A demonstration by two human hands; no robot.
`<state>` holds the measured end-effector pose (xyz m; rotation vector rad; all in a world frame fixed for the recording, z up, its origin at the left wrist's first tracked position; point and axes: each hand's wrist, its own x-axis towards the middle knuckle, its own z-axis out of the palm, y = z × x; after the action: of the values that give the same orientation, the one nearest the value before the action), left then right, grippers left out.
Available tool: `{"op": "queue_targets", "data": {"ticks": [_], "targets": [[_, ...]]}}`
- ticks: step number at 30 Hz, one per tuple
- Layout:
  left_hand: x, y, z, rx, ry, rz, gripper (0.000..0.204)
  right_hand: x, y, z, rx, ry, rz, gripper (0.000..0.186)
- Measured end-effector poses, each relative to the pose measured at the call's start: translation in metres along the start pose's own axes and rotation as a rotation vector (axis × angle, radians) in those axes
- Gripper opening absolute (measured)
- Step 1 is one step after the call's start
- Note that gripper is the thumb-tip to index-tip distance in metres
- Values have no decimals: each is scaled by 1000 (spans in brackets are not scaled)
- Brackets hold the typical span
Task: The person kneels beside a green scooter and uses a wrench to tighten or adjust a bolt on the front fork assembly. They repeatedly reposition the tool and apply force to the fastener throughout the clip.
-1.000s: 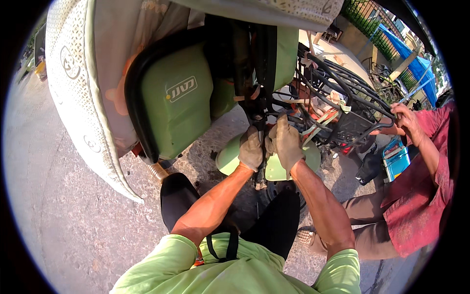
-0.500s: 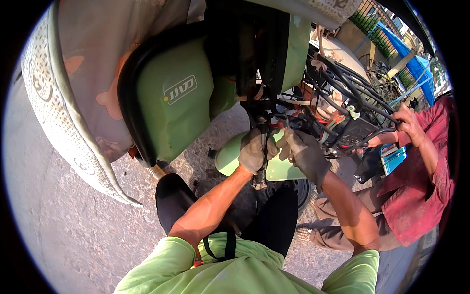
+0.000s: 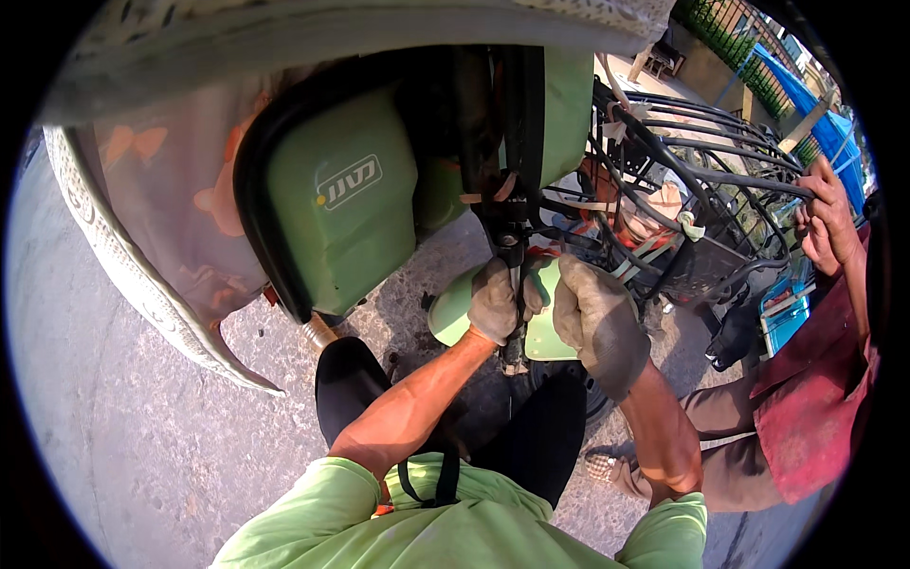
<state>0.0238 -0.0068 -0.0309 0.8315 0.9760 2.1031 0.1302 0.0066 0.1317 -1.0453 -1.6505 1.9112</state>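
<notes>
Metal, to judge by its look, formed the black upright post (image 3: 515, 351) in front of the person, with the pale green mudguard (image 3: 552, 339) showing on both sides of it. The left hand (image 3: 495, 303), gloved, had its grip wrapped round the post, fingers showing past the far side. The right hand (image 3: 602, 322), also gloved, was curled at the mudguard's right-hand part; its back hid the fingertips, so whether that grip pinched anything could not be told.

The post looked stiff and fairly heavy, seemingly joined to the dark column (image 3: 517, 123) above, and the narrow length at the left hand probably offered the surest hold. The mudguard seemed a thin, smooth shell, lighter and a little springy, likely slippery on its curved face and better taken by its edge. To the right, a co-worker's hands (image 3: 827, 213) were at the end of a black barred rack (image 3: 697, 173), whose bars looked rigid.
</notes>
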Motion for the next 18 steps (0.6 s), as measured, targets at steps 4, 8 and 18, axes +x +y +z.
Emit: {"op": "queue_targets", "data": {"ticks": [4,8,18], "targets": [[2,5,5,81,-8,18,78,1,-5,4,397,-133,30,41],[1,9,4,23,-19,-30,80,-5,-4,-5,13,-155,-93,34],[3,9,0,-64,-80,-37,81,21,27,-19,-858,369,-952,12]]}}
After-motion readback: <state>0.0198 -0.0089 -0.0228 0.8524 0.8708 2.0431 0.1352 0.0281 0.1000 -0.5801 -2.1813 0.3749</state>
